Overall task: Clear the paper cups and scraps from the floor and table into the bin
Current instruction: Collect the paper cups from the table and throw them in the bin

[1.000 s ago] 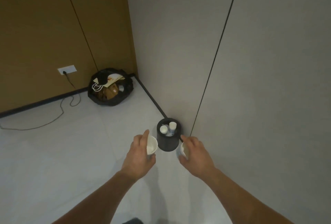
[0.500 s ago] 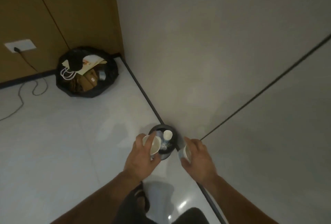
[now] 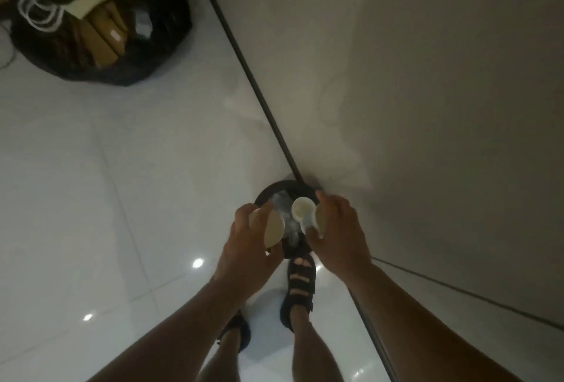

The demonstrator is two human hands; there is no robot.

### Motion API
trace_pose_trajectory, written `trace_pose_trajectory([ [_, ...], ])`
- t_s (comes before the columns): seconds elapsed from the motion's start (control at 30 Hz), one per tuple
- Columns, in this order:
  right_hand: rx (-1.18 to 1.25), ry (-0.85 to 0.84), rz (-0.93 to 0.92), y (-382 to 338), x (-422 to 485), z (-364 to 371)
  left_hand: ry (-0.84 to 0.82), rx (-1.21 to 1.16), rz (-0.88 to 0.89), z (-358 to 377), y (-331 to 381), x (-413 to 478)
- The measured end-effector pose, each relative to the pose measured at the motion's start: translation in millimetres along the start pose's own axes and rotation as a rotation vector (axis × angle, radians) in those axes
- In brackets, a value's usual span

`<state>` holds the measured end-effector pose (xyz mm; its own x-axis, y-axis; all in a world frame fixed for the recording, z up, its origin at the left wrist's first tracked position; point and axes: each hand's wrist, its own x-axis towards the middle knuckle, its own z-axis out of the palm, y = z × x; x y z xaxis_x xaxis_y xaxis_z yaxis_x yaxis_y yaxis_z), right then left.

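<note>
Your left hand [image 3: 244, 250] curled around a tilted white paper cup [image 3: 271, 227] and your right hand [image 3: 340, 238] gripped a 2nd white paper cup [image 3: 320, 218], both over the small round black bin [image 3: 268, 194]. A 3rd cup [image 3: 302, 209] sat inside it. Farther off lay a black rubbish bag [image 3: 161, 45].

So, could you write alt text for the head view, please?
From above: the left hand holds a paper cup and the right hand a second cup, both over a small black bin by the wall; a black rubbish bag lies beyond.
</note>
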<state>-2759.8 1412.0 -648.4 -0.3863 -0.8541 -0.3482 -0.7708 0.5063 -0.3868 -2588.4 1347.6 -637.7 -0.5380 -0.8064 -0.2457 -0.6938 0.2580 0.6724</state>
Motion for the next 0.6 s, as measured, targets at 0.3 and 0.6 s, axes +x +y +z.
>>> trace_pose_trajectory([
  [0.3, -0.125, -0.047, -0.050, 66.5, 102.9, 115.5, -0.057, -0.060, -0.143, 142.4, -96.9, 45.2],
  [0.6, -0.199, -0.127, -0.112, 95.1, 120.7, 178.2, 0.004, 0.094, -0.087, 189.3, -128.4, 67.1],
])
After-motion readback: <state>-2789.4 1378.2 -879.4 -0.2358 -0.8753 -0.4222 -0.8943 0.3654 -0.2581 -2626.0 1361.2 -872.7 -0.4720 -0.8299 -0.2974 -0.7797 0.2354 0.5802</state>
